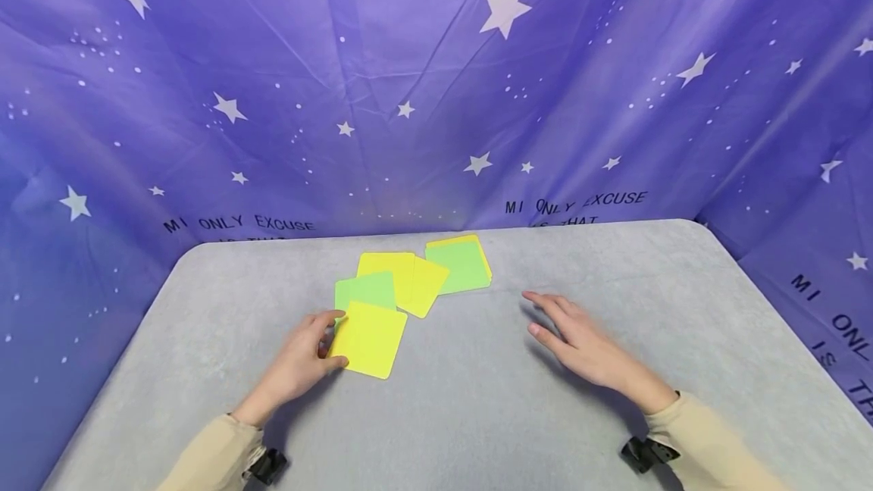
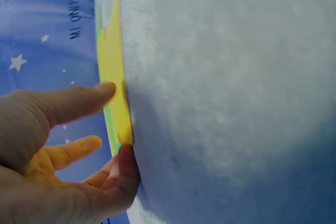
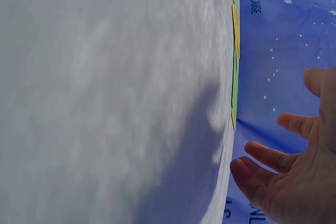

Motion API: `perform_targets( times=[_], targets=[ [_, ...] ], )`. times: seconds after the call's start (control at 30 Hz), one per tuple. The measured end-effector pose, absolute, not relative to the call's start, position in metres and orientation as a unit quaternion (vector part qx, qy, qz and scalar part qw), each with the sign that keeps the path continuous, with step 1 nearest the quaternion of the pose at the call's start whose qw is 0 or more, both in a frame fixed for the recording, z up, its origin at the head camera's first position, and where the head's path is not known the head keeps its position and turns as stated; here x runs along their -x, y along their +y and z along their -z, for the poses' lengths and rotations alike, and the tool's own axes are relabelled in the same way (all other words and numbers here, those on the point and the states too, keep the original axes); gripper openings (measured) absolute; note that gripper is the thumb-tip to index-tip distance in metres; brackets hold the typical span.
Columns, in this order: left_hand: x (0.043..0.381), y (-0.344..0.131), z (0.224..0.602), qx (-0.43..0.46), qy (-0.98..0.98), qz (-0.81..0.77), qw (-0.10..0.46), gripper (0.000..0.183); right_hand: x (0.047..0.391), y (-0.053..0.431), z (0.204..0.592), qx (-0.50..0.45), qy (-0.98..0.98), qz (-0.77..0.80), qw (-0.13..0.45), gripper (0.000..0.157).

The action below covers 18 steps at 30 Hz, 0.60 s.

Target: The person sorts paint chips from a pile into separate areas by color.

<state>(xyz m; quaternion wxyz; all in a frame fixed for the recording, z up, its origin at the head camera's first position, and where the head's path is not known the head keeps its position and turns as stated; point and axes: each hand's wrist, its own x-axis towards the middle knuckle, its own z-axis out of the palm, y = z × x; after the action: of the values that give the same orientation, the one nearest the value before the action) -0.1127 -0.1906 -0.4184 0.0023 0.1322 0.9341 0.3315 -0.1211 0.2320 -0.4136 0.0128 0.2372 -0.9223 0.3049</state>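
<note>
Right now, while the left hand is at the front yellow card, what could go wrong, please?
The front yellow card overlaps the green card behind it, so pulling might drag that one along. The left hand holds the front one only near its left side, so it could turn or slip. The right hand holds nothing and is apart from the front yellow card, so it may not steady it in time.

Here the left green card (image 1: 367,288) is partly covered by the front yellow card (image 1: 370,341)! Down below, the left sleeve (image 1: 218,457) and right sleeve (image 1: 709,445) are clipped by the head view's edge. The left hand (image 1: 298,357) is cropped in its wrist view, the right hand (image 1: 588,345) likewise. Lower lettering (image 1: 566,223) is partly hidden by the table (image 1: 477,415).
</note>
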Motion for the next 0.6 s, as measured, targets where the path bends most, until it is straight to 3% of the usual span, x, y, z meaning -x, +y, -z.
perform_targets(
  times=[0.6],
  targets=[
    [0.12,-0.182,0.415,-0.077,0.924,-0.371,0.057,0.065,0.119,0.197,0.415,-0.237,-0.901,-0.361,-0.035,0.049]
  ],
)
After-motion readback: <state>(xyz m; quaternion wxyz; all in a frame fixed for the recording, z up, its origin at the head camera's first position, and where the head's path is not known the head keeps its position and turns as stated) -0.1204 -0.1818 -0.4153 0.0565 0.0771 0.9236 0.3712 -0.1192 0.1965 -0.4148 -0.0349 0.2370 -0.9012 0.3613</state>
